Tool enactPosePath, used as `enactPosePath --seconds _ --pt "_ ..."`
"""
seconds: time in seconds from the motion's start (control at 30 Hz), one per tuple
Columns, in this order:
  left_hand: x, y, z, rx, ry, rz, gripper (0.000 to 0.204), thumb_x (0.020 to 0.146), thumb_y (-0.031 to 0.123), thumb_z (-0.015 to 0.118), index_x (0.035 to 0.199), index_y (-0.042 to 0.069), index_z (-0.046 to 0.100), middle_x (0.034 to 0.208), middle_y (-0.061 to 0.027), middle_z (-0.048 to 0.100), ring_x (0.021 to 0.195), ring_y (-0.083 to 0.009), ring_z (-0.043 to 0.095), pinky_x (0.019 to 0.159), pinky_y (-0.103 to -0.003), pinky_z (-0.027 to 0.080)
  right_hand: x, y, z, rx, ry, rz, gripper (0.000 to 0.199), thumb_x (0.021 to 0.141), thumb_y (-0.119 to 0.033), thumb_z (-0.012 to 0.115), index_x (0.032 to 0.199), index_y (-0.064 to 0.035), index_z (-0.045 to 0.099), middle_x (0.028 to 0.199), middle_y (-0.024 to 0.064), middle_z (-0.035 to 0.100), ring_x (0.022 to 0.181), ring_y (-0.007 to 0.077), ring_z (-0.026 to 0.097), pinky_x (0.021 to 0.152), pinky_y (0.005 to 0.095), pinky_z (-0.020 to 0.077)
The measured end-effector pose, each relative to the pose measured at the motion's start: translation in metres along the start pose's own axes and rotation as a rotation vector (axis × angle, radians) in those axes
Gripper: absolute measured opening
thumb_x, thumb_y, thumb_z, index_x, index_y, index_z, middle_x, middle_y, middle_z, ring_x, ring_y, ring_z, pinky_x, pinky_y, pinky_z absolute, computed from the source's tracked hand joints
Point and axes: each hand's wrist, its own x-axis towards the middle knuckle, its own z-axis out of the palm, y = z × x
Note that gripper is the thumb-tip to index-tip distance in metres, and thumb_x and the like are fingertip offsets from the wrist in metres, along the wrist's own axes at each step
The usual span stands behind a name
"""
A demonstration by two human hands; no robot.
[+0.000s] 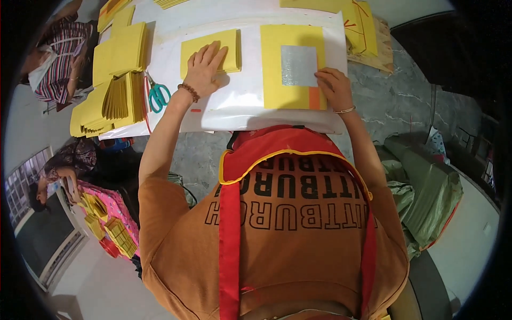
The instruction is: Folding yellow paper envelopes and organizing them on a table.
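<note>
A white board [245, 104] lies across a grey marbled table [394, 101], with stacks of yellow paper spread over its far and left sides. The person at the board wears an orange shirt and a red apron [290, 154].

The left hand [204, 68] lies flat, fingers spread wide and pressing down on a small stack of yellow sheets [232, 45] near the middle of the board; it grips nothing, only rests on top. A bead bracelet [189, 92] circles that wrist.

The right hand [335, 85] sits at the lower right corner of a larger yellow sheet [272, 64], which lies just to the right of the small stack. Its fingers are curled, their tips touching the corner of a silver square [298, 65] stuck in the middle of that sheet; whether they pinch anything I cannot tell. An orange strip [314, 98] shows on the sheet beside the hand, and a thin bangle [345, 110] is on the wrist.

Green-handled scissors [157, 95] lie at the board's left edge, beside fanned piles of folded yellow paper [114, 96]. Green sacks [426, 192] sit on the floor to the right. Two other people are on the left, one in a striped top [61, 53], one in pink [106, 208] with more yellow paper.
</note>
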Motion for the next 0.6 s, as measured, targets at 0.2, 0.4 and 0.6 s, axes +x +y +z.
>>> enactPosePath --seconds 0.2,0.4,0.6 --pt "0.027 0.109 0.026 -0.324 0.202 0.318 0.049 0.076 0.026 0.063 0.12 0.007 0.05 0.12 -0.0163 0.049 0.11 -0.0324 0.047 0.088 -0.042 0.038 -0.003 0.005 0.005 0.051 0.004 0.055 0.018 0.076 -0.014 0.062 0.093 -0.0107 0.065 0.098 0.0035 0.061 0.087 0.0205 0.059 0.076 0.0324 0.0433" --pt "0.028 0.148 0.028 -0.262 0.121 0.371 0.039 0.073 0.025 0.067 0.106 0.008 0.057 0.106 -0.0076 0.054 0.098 -0.0239 0.047 0.084 -0.036 0.037 -0.004 0.009 0.006 0.205 0.025 0.124 0.015 0.076 -0.018 0.063 0.089 -0.0129 0.067 0.096 0.0005 0.062 0.084 0.0166 0.06 0.074 0.0309 0.0448" --pt "0.035 0.138 0.033 -0.587 0.11 0.393 0.015 0.079 0.018 0.061 0.088 0.006 0.061 0.082 -0.0069 0.057 0.079 -0.0245 0.053 0.072 -0.033 0.044 -0.006 0.019 0.012 0.377 0.061 0.14 0.014 0.076 -0.017 0.064 0.087 -0.0114 0.068 0.095 0.0008 0.063 0.079 0.0159 0.062 0.069 0.0281 0.0477"
